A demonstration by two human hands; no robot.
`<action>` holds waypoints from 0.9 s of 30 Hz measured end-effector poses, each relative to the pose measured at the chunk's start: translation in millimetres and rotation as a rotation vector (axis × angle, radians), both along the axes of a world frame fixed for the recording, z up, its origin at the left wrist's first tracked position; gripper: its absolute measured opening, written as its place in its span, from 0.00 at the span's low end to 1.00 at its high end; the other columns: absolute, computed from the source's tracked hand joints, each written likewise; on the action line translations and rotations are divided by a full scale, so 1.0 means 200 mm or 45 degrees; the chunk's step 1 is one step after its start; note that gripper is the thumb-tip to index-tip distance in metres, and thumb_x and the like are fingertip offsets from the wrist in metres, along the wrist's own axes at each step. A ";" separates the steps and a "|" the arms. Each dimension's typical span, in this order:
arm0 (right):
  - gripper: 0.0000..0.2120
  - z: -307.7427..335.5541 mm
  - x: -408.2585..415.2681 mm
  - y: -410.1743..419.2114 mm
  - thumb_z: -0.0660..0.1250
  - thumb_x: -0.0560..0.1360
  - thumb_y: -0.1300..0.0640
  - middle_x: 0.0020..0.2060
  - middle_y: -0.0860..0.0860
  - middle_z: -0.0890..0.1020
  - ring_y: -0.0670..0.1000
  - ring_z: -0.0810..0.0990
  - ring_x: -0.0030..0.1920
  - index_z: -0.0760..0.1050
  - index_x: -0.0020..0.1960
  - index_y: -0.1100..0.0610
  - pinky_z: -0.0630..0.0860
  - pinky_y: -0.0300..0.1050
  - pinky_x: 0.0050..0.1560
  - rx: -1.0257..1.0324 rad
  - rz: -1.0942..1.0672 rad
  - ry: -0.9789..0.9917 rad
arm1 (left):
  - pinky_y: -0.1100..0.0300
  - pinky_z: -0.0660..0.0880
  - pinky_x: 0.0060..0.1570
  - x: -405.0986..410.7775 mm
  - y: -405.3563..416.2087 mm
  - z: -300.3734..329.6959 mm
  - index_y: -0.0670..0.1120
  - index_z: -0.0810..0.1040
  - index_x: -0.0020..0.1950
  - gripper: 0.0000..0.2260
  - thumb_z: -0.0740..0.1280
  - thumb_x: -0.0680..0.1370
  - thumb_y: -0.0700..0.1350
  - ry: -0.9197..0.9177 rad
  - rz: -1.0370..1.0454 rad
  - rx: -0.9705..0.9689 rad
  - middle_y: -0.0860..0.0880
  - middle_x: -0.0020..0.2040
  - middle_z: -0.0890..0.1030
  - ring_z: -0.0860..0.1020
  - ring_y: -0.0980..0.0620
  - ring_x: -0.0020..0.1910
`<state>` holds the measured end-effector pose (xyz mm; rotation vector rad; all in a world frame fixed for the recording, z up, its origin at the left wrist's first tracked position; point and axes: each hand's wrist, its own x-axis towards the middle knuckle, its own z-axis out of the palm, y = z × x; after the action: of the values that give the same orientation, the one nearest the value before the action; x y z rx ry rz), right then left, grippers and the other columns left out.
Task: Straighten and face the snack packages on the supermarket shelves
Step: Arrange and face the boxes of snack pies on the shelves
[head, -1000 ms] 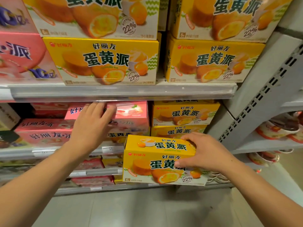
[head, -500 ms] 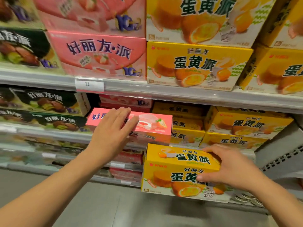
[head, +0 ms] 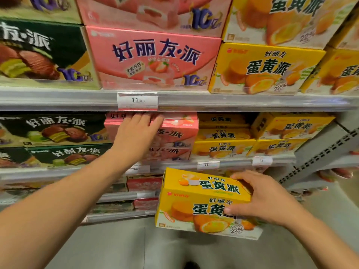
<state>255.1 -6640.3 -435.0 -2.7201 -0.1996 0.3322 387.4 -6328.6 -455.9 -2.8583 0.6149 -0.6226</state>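
Observation:
My right hand (head: 262, 197) grips a yellow egg-yolk pie box (head: 196, 202) by its right end, fingers over the top and thumb on the front face, and holds it in the air in front of the lower shelves. My left hand (head: 136, 133) lies with straight fingers on the top pink strawberry pie box (head: 178, 131) on the middle shelf, covering its left half. That pink box sits on another pink box (head: 171, 152). Yellow boxes (head: 223, 148) are stacked to its right, dark green boxes (head: 58, 131) to its left.
The upper shelf carries large green (head: 38, 55), pink (head: 153, 59) and yellow (head: 266, 70) boxes behind a rail with a price tag (head: 137, 100). A grey perforated upright (head: 326, 150) stands at the right. Lower shelves hold red packs (head: 143, 184). Grey floor lies below.
The view has swung left and closer. My left hand has slid the pink box back and up onto the stack on the middle shelf. My right hand keeps holding the yellow box.

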 end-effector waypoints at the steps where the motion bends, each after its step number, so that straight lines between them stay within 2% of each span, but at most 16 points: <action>1: 0.41 0.00 -0.01 0.00 0.66 0.48 0.20 0.48 0.32 0.74 0.34 0.73 0.49 0.67 0.58 0.35 0.72 0.32 0.47 -0.012 -0.011 0.000 | 0.50 0.72 0.37 0.02 0.00 0.00 0.43 0.74 0.64 0.29 0.79 0.65 0.39 0.018 0.029 0.001 0.38 0.44 0.80 0.79 0.37 0.41; 6: 0.33 0.00 -0.03 0.02 0.66 0.48 0.19 0.46 0.33 0.76 0.31 0.73 0.48 0.65 0.49 0.30 0.74 0.33 0.44 -0.016 -0.063 0.003 | 0.52 0.66 0.34 0.11 -0.01 0.00 0.50 0.67 0.72 0.27 0.68 0.75 0.40 0.121 0.134 -0.003 0.41 0.49 0.81 0.80 0.37 0.46; 11: 0.32 0.02 -0.01 0.01 0.66 0.49 0.20 0.47 0.32 0.76 0.31 0.73 0.49 0.65 0.49 0.29 0.75 0.34 0.46 -0.022 -0.074 0.005 | 0.52 0.65 0.34 0.15 0.00 -0.02 0.52 0.65 0.72 0.26 0.67 0.75 0.42 0.144 0.133 -0.003 0.43 0.47 0.81 0.81 0.39 0.44; 13: 0.36 0.02 0.00 0.01 0.67 0.49 0.20 0.47 0.33 0.76 0.34 0.75 0.48 0.67 0.53 0.32 0.76 0.37 0.47 -0.016 -0.082 0.010 | 0.52 0.65 0.34 0.16 0.01 -0.03 0.52 0.64 0.72 0.27 0.68 0.76 0.43 0.160 0.125 -0.012 0.44 0.48 0.81 0.80 0.39 0.44; 17: 0.44 0.02 0.03 0.00 0.67 0.51 0.21 0.49 0.33 0.74 0.35 0.74 0.49 0.70 0.63 0.39 0.75 0.37 0.49 -0.070 -0.046 0.023 | 0.52 0.67 0.35 0.19 0.04 -0.08 0.57 0.55 0.76 0.34 0.70 0.76 0.53 0.128 0.061 -0.073 0.45 0.54 0.80 0.80 0.39 0.48; 21: 0.46 0.01 0.04 0.00 0.67 0.52 0.21 0.49 0.32 0.73 0.36 0.73 0.50 0.70 0.65 0.41 0.74 0.37 0.50 -0.077 -0.037 0.031 | 0.49 0.75 0.38 0.22 0.05 -0.07 0.59 0.52 0.75 0.35 0.69 0.76 0.58 0.181 0.034 -0.171 0.45 0.59 0.79 0.80 0.39 0.52; 24: 0.46 0.00 0.04 0.00 0.66 0.52 0.21 0.49 0.33 0.73 0.37 0.74 0.50 0.69 0.65 0.41 0.74 0.40 0.52 -0.077 -0.033 0.034 | 0.47 0.76 0.40 0.20 0.04 -0.06 0.58 0.55 0.75 0.33 0.68 0.75 0.61 0.215 0.059 -0.185 0.44 0.59 0.79 0.80 0.38 0.53; 27: 0.46 -0.01 0.03 -0.02 0.67 0.52 0.22 0.50 0.35 0.74 0.38 0.74 0.51 0.70 0.65 0.42 0.74 0.41 0.52 -0.082 -0.045 0.035 | 0.45 0.75 0.42 0.15 0.02 -0.02 0.49 0.64 0.73 0.31 0.67 0.75 0.61 0.134 0.111 -0.176 0.40 0.57 0.79 0.79 0.35 0.53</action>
<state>260.8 -6645.2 -436.4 -2.7774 -0.1355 0.3714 417.0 -6325.5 -459.6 -3.0440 0.4765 -0.5239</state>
